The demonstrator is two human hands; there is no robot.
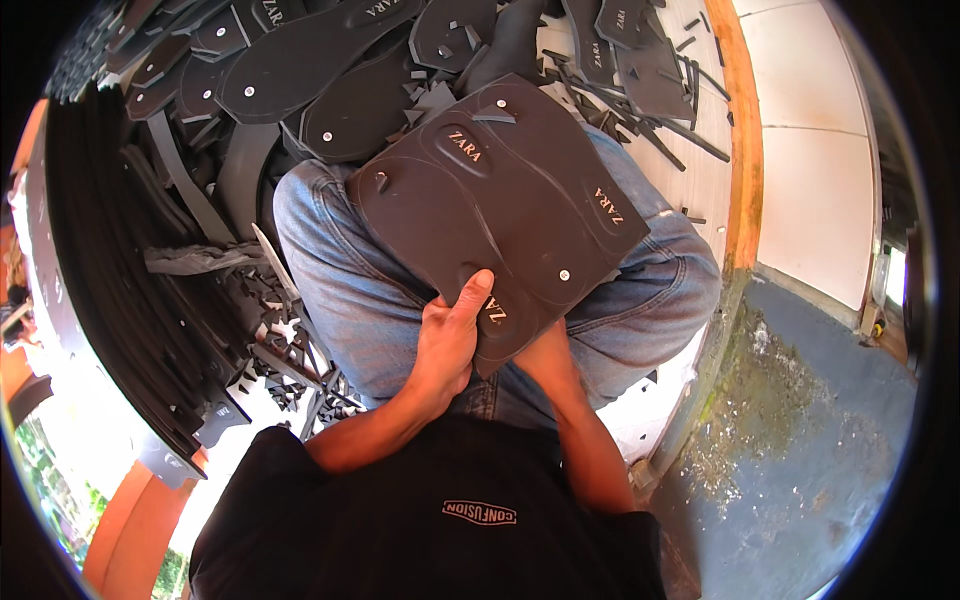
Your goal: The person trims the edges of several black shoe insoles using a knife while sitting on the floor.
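Pale floor upper right | dark sheet, centre, lay across my legs, seemingly for support | left grip pinched its lower edge | right grip partly beneath, closure hidden, couldn't tell

Lighting: bright daylight, apparently strongest from the left, where a pale area burns out to white. Left hand: warmly lit, crisp. Dark foam sheet — soft, low sheen, drawn outlines legible. Black T-shirt: deep tone, folds mostly lost. Stacked dark sheets: detail sunk in shadow. Greenery, lower left: washed out, indistinct. Orange-brown strip: bowed by fisheye distortion. Rim — black vignette, bluish fringe at lower right.
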